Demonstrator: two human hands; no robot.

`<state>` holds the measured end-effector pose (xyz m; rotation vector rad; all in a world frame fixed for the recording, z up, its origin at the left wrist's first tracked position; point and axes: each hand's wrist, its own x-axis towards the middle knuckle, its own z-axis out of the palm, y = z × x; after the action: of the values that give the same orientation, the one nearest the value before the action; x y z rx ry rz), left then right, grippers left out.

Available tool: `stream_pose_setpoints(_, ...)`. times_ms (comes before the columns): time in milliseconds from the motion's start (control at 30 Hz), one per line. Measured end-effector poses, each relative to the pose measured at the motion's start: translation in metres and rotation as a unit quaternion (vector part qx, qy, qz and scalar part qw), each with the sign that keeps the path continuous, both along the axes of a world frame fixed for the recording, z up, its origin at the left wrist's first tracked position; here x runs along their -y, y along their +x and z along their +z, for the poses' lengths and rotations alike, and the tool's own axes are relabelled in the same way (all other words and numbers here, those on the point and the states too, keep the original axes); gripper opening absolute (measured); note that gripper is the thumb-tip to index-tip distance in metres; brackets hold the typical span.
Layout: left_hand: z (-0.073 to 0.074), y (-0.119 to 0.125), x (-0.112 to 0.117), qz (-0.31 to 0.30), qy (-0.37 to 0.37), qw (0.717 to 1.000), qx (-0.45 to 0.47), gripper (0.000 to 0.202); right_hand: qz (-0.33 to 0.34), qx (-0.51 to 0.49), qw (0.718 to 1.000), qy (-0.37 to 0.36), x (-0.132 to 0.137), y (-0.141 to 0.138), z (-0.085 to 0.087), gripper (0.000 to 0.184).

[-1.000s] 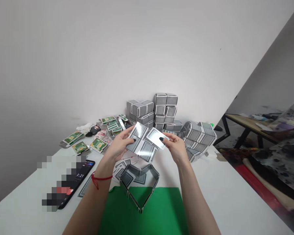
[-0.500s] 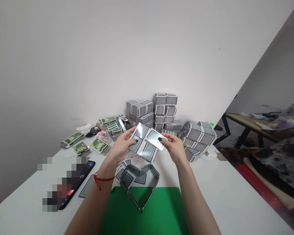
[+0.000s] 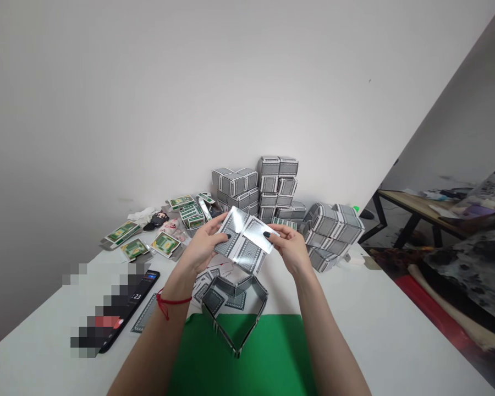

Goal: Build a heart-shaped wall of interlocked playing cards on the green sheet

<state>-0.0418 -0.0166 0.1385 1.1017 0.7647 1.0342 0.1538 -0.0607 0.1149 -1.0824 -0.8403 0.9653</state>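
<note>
My left hand [image 3: 204, 247] is closed on a flat, glossy grey-patterned cardboard blank [image 3: 241, 242], held up above the table. My right hand [image 3: 291, 247] pinches one flap of that same blank [image 3: 259, 233] between thumb and fingers, with dark-painted nails showing. A red string circles my left wrist. Just below the hands, a half-folded open box frame [image 3: 235, 305] of the same grey pattern stands at the far edge of a green mat [image 3: 272, 357].
Stacks of finished grey boxes [image 3: 272, 184] stand against the wall, with more tumbled at the right [image 3: 334, 228]. Green-printed flat packs [image 3: 165, 242] lie at the left. A phone [image 3: 126, 308] rests on the white table [image 3: 396, 330]. Another table [image 3: 416, 212] stands at the right.
My right hand has brought its flap leftward and down toward the rest of the blank, narrowing the gap between the hands. The left hand has stayed nearly still.
</note>
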Motion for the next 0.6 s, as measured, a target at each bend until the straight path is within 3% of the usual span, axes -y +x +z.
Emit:
stream_pose_setpoints(333,-0.005,0.004,-0.003,0.022,0.046,0.997,-0.059,0.032,0.022,-0.001,1.0,-0.002,-0.004,-0.004,-0.005,0.032)
stream_pose_setpoints(600,-0.018,0.004,-0.01,0.055,0.133,0.977,-0.156,0.023,0.028,-0.016,0.999,-0.002,-0.006,-0.009,-0.009,0.032)
